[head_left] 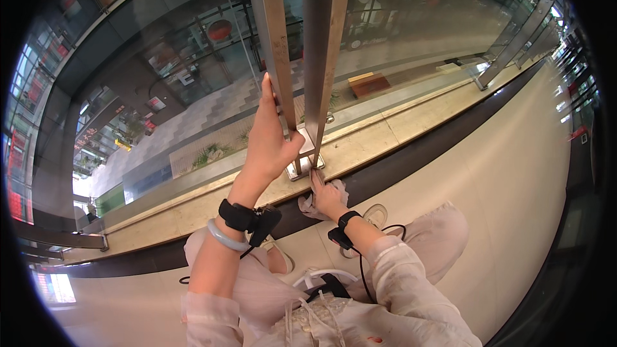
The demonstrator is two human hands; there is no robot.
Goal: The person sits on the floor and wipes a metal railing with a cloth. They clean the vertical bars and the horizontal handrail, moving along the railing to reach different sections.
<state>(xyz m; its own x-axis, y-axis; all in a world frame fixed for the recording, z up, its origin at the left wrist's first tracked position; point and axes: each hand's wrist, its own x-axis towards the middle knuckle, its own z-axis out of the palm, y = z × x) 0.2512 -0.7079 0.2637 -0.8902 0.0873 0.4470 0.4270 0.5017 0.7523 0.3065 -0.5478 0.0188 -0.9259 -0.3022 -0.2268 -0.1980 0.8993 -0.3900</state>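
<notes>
A metal railing post of two parallel flat bars (pixel 320 43) rises from a shiny base plate (pixel 316 160) on a stone ledge. My left hand (pixel 271 140) grips the left bar, its thumb across the near edge and a finger stretched up along the side. Lower down, my right hand (pixel 330 197) holds a crumpled pale cloth (pixel 312 206). One finger presses part of that cloth against the near edge of the base plate. Some of the cloth is hidden under the hand.
Glass panels (pixel 409 33) flank the post above the stone ledge (pixel 371 137). Another railing post (pixel 516 41) stands farther right. Below the ledge runs a dark border (pixel 385 176) beside the pale tiled floor (pixel 482 178). Beyond the glass lies a lower level with a wooden bench (pixel 370 86) and plants (pixel 209 154).
</notes>
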